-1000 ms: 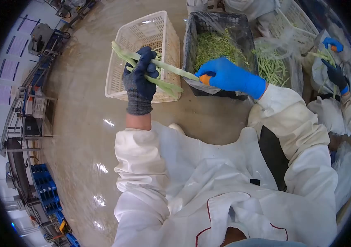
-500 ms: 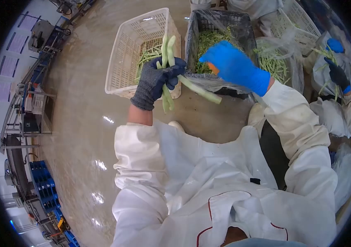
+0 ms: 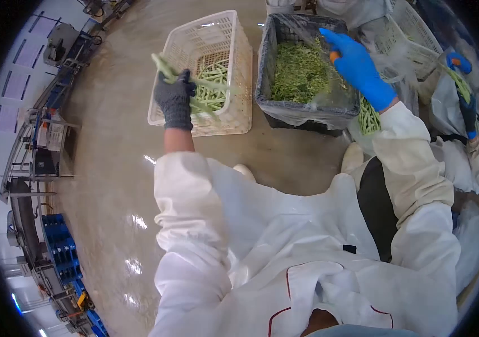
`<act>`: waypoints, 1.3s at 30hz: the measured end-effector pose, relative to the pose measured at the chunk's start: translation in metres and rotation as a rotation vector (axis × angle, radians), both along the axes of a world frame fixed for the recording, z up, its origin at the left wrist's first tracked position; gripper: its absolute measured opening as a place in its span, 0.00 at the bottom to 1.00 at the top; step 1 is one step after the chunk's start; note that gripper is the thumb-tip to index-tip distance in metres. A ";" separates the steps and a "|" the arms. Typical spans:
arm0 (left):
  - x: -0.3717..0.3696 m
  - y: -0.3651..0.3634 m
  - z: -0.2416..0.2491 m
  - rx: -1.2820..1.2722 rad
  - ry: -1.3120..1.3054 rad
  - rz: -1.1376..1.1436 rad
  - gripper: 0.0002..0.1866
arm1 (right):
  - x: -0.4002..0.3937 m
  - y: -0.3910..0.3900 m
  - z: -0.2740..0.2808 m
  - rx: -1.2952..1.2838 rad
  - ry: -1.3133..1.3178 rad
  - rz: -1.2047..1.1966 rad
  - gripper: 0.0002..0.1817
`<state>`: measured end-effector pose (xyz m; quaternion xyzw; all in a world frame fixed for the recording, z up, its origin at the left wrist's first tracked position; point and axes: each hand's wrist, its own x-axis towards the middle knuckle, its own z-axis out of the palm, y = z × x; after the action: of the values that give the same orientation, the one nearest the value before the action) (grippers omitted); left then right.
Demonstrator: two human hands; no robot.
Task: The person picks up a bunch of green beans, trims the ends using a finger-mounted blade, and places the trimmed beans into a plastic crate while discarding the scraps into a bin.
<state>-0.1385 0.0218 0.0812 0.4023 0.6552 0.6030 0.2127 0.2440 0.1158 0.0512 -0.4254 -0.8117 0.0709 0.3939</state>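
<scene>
My left hand [image 3: 175, 102], in a dark grey knit glove, is closed around a few long green beans [image 3: 164, 66] at the near left side of a cream plastic crate [image 3: 241, 106]. The held beans are partly smeared by motion. Inside the crate lies a pile of green beans [image 3: 212, 85]. My right hand [image 3: 365, 73], in a blue glove, grips a small tool with an orange handle [image 3: 335, 56]; its working end does not show. That hand is above the right side of a black plastic-lined bin [image 3: 282, 109] holding green trimmings [image 3: 298, 70].
More green beans [image 3: 368, 119] lie right of the bin in clear plastic. At the right, a co-worker's blue-gloved hand [image 3: 459, 63] and dark-gloved hand [image 3: 468, 115] are near more beans. Another crate [image 3: 411, 33] stands behind. Blue pallets [image 3: 59, 247] are at the left.
My left hand has moved left with the beans, from between the containers to the crate's near left side. My right hand has moved up and right, away from the beans, uncovering the trimmings.
</scene>
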 end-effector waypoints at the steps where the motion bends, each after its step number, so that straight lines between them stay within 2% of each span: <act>1: -0.008 0.002 0.001 -0.066 0.049 0.155 0.14 | -0.002 0.001 -0.008 0.037 -0.081 -0.040 0.18; 2: -0.013 0.005 0.001 -0.129 0.094 0.311 0.14 | -0.002 0.002 -0.014 0.054 -0.146 -0.057 0.19; 4: -0.010 0.002 -0.001 -0.129 -0.021 0.163 0.15 | -0.003 0.000 -0.016 0.084 -0.280 -0.093 0.21; 7: 0.013 0.001 -0.002 -0.178 -0.231 -0.194 0.16 | -0.010 0.005 0.004 -0.233 -0.695 -0.191 0.26; 8: 0.028 -0.004 -0.002 -0.207 -0.305 -0.341 0.16 | -0.010 0.008 0.001 -0.032 -0.622 -0.153 0.27; 10: 0.061 -0.016 0.013 -0.302 -0.277 -0.527 0.12 | -0.008 0.008 -0.005 0.358 -0.467 -0.082 0.28; 13: 0.083 -0.023 0.005 -0.388 -0.180 -0.701 0.14 | -0.031 -0.011 0.012 -0.033 0.044 0.215 0.27; 16: 0.094 -0.028 0.000 -0.472 -0.132 -0.807 0.15 | -0.046 -0.032 0.029 -0.146 0.113 0.424 0.26; 19: 0.099 -0.031 0.003 -0.506 -0.123 -0.887 0.15 | -0.051 -0.033 0.020 -0.169 0.093 0.562 0.24; 22: 0.099 -0.032 0.004 -0.564 -0.096 -0.900 0.16 | -0.051 -0.031 0.020 -0.078 0.001 0.584 0.20; 25: 0.097 -0.031 0.005 -0.618 -0.024 -0.910 0.17 | -0.048 -0.041 0.033 -0.099 -0.105 0.489 0.16; 28: 0.099 -0.033 0.006 -0.623 0.008 -0.930 0.17 | -0.050 -0.035 0.029 0.027 -0.078 0.590 0.16; 31: 0.100 -0.036 0.009 -0.619 -0.014 -0.930 0.16 | -0.048 -0.034 0.024 0.104 -0.235 0.532 0.15; 34: 0.099 -0.036 -0.002 -0.516 -0.071 -0.956 0.17 | -0.052 -0.035 0.020 0.056 -0.046 0.512 0.13; 38: 0.114 -0.039 0.000 -0.183 -0.158 -1.006 0.20 | -0.062 -0.041 0.021 -0.521 0.463 0.587 0.13; 39: 0.114 -0.038 0.001 -0.176 -0.042 -0.941 0.20 | -0.067 -0.043 0.019 -0.641 0.568 0.628 0.13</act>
<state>-0.0244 -0.0166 0.0821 0.6234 0.4460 0.3915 0.5091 0.1770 0.0725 0.0701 -0.2250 -0.6988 0.5425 0.4083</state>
